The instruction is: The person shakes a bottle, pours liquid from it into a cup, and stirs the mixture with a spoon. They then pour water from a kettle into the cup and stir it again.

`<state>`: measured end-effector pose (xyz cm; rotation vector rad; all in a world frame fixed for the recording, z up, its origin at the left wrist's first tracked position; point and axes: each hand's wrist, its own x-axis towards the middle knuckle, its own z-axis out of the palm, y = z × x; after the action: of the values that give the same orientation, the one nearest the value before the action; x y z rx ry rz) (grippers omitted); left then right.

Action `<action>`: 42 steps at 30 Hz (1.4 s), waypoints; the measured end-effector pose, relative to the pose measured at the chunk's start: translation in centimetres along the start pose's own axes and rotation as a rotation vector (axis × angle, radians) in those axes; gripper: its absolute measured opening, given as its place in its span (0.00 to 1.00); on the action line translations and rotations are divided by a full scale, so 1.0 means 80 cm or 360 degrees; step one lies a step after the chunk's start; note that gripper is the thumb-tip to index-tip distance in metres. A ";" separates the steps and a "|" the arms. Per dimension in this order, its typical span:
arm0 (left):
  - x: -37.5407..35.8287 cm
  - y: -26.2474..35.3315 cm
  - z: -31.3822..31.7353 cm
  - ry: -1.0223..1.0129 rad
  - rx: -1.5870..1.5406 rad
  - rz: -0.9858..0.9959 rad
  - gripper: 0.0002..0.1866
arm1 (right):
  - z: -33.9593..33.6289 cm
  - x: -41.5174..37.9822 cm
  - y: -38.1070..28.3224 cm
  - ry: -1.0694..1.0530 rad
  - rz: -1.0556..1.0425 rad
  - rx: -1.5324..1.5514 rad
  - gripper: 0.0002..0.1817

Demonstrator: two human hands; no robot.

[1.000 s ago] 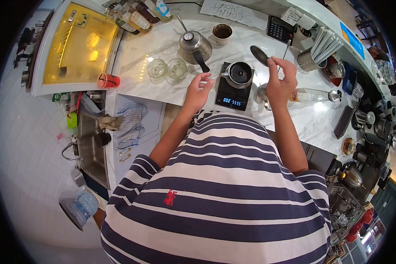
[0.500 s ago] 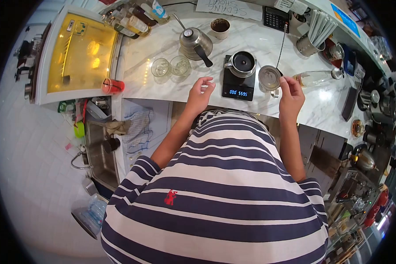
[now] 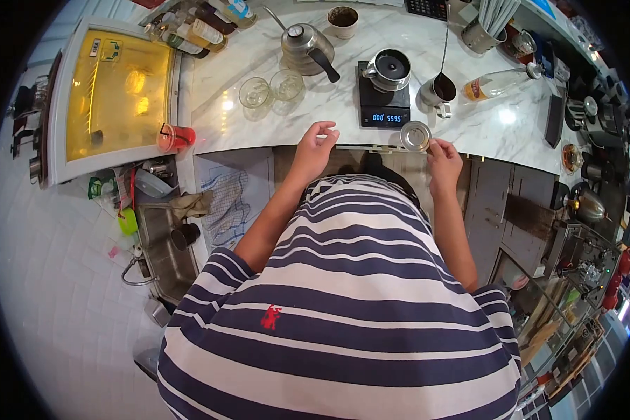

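My right hand (image 3: pixel 444 162) pinches the edge of a small round metal lid (image 3: pixel 416 136) near the counter's front edge. My left hand (image 3: pixel 316 148) hovers by the same edge, fingers loosely curled and apart, nothing in it. Between and beyond my hands, a black digital scale (image 3: pixel 383 101) reads 559.5 and carries a metal cup-like vessel (image 3: pixel 388 68) with a dark round top. Right of the scale stands a metal pitcher (image 3: pixel 438 89) of dark liquid, a long thin spoon handle (image 3: pixel 446 43) rising from it. Two clear glasses (image 3: pixel 269 91) stand to the left.
A gooseneck kettle (image 3: pixel 305 50) and a cup of dark grounds (image 3: pixel 343 22) stand at the back. A clear bottle (image 3: pixel 500 82) lies right of the pitcher. A red drink cup (image 3: pixel 175 138) is at the left counter edge, and a sink (image 3: pixel 162 245) lies lower left.
My right hand has brought the lid down and left, from over the pitcher to the counter's front edge, uncovering the pitcher. My left hand stays nearly still. The camera view has shifted slightly.
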<state>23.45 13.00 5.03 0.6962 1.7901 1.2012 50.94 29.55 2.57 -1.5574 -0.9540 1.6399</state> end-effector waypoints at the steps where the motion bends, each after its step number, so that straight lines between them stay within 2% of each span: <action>1: 0.000 -0.011 -0.004 0.0005 0.0003 0.0013 0.20 | 0.001 -0.005 0.005 0.0053 0.0044 0.0022 0.09; 5: -0.013 -0.022 -0.005 0.0055 0.0004 -0.0018 0.21 | -0.009 -0.007 0.036 0.0230 0.0225 0.0165 0.08; 12: -0.023 -0.012 -0.010 0.0018 -0.0034 -0.0003 0.21 | -0.010 0.031 0.056 0.0294 0.0143 0.0145 0.07; 18: -0.015 0.004 0.000 0.0077 -0.0024 -0.0032 0.21 | -0.001 0.050 0.053 0.0293 0.0142 0.0130 0.13; 19: -0.014 0.007 0.003 0.0075 -0.0013 -0.0048 0.21 | -0.005 0.049 0.050 0.0296 0.0101 0.0001 0.17; 22: -0.007 0.010 0.012 0.0089 -0.0004 -0.0026 0.21 | -0.035 0.054 0.039 0.0099 -0.0155 -0.0743 0.20; 26: 0.006 0.025 0.033 0.0161 -0.0016 -0.0039 0.21 | -0.054 0.054 0.005 -0.0024 -0.0154 -0.0830 0.21; 27: 0.010 0.030 0.038 0.0184 -0.0016 -0.0040 0.21 | -0.055 0.056 -0.008 -0.0063 -0.0268 -0.0941 0.19; 31: 0.017 0.041 0.052 0.0288 -0.0029 -0.0062 0.22 | -0.036 0.053 -0.088 -0.0345 -0.0588 -0.0663 0.15; 35: 0.024 0.040 0.065 0.0375 -0.0048 -0.0069 0.22 | 0.003 0.062 -0.175 -0.0243 -0.0881 -0.0760 0.18; 40: 0.026 0.052 0.083 0.0552 -0.0120 -0.0079 0.20 | 0.050 0.146 -0.182 -0.0204 -0.1236 -0.1092 0.22; 42: 0.026 0.052 0.091 0.0608 -0.0190 -0.0078 0.19 | 0.063 0.179 -0.169 -0.0262 -0.1172 -0.1177 0.21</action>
<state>28.76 19.54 6.82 0.3671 2.0089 1.4684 44.89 48.46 7.10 -1.2298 -2.0843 0.9228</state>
